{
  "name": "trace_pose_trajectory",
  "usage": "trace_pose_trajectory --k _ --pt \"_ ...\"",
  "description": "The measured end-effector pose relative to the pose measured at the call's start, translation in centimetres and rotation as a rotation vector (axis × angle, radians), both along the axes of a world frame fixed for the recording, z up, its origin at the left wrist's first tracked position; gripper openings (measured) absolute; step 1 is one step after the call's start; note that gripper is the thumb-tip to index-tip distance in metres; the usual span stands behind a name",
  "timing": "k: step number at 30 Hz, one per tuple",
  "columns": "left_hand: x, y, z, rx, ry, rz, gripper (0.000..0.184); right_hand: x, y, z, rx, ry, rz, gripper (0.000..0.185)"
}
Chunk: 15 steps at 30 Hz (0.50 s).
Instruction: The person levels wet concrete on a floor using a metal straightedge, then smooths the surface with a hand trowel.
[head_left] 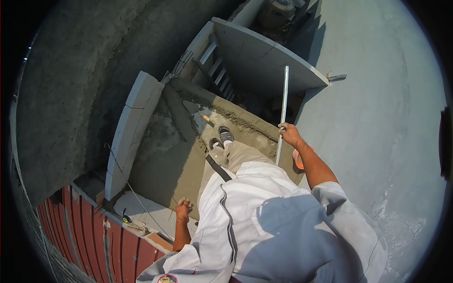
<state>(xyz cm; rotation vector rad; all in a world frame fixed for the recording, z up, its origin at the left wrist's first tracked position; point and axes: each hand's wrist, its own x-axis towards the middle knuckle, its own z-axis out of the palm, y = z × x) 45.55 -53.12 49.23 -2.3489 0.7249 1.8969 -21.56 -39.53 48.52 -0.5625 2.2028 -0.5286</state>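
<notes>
My right hand (289, 134) is wrapped round a long, straight metal bar (284, 99), which rises toward the pale panel wall and slants down past my legs. An orange bucket (298, 160), partly hidden by my forearm, is close below that hand. My left hand (183, 209) hangs at my other side, fingers curled in, with nothing visible in them. It is above the light block ledge (146, 212). On the floor ahead of my feet lies a trowel (206, 118) with a wooden handle, its blade flat on the grey mortar.
Wet-looking mortar (158, 172) covers the floor around my sandals. A block wall (134, 125) borders the left, a curved panel wall (257, 52) the far side. Beyond the floor's edge is an opening with metal rungs (219, 75). A tape measure (126, 218) sits near red corrugated sheeting (87, 221).
</notes>
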Motion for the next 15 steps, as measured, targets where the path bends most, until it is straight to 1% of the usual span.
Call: trace_pose_trajectory --k 2,4,5,7,9,10,11,12,13,14,15 --pt "0.1 -5.4 -0.4 -0.038 0.056 -0.140 0.057 2.4 5.1 -0.6 0.019 0.019 -0.102 0.036" --pt "0.6 -11.3 -1.0 -0.081 0.089 -0.285 0.055 6.0 10.7 0.5 0.074 -0.018 -0.323 0.036" --pt "0.3 -14.4 -0.7 -0.064 0.059 -0.343 0.056 8.1 13.3 1.1 0.101 -0.038 -0.430 0.036" --pt "-2.6 -20.0 1.1 -0.044 0.003 -0.439 0.057 13.5 19.9 -0.4 0.143 -0.041 -0.657 0.035" --pt "-4.9 -25.2 1.5 -0.095 -0.009 -0.556 0.056 20.1 25.4 -1.6 0.218 -0.093 -0.871 0.035" --pt "-6.4 -27.7 1.3 -0.119 -0.013 -0.619 0.056 23.8 26.7 -1.0 0.220 -0.149 -1.061 0.031" --pt "-8.0 -30.2 1.0 -0.147 0.006 -0.672 0.056 29.3 30.2 -4.8 0.107 0.080 -0.821 0.029" --pt "-9.9 -32.2 0.8 -0.173 0.027 -0.717 0.055 34.7 33.9 -8.8 0.041 0.383 -0.538 0.027" --pt "-11.7 -33.4 0.4 -0.198 0.049 -0.753 0.055 40.1 37.7 -12.8 0.011 0.687 -0.308 0.025" --pt "-13.3 -34.2 -0.1 -0.204 0.058 -0.811 0.053 41.9 34.9 -10.2 0.095 0.125 -0.801 0.023" --pt "-15.4 -34.9 -0.3 -0.214 0.067 -0.864 0.052 44.0 32.3 -7.9 0.312 -0.307 -1.313 0.022"
